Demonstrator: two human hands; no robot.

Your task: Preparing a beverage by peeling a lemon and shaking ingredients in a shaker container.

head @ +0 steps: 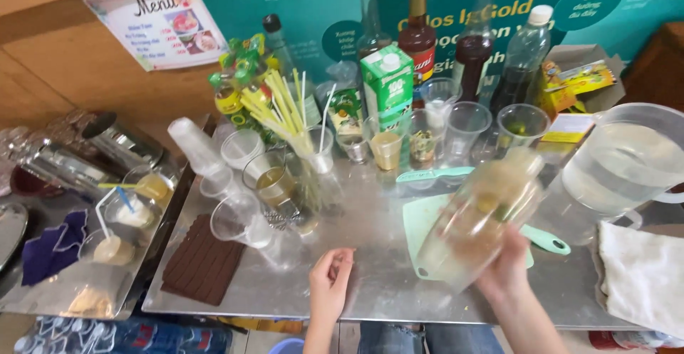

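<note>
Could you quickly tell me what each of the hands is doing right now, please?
Left hand: loosely curled, holding nothing, over the metal counter.
Right hand: closed around a tilted, blurred clear shaker.

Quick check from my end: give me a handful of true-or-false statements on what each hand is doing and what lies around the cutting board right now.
1. The right hand holds a clear shaker tilted over the mint-green cutting board. True.
2. The left hand grips a knife. False: it holds nothing and hovers, loosely curled, over the metal table.
3. A large clear pitcher with water stands to the right of the board. True.
4. The green and white carton lies on its side. False: it stands upright among the bottles.
5. A white cloth lies at the right end of the table. True.
6. The brown ridged mat lies to the right of the board. False: it lies to the left.
</note>
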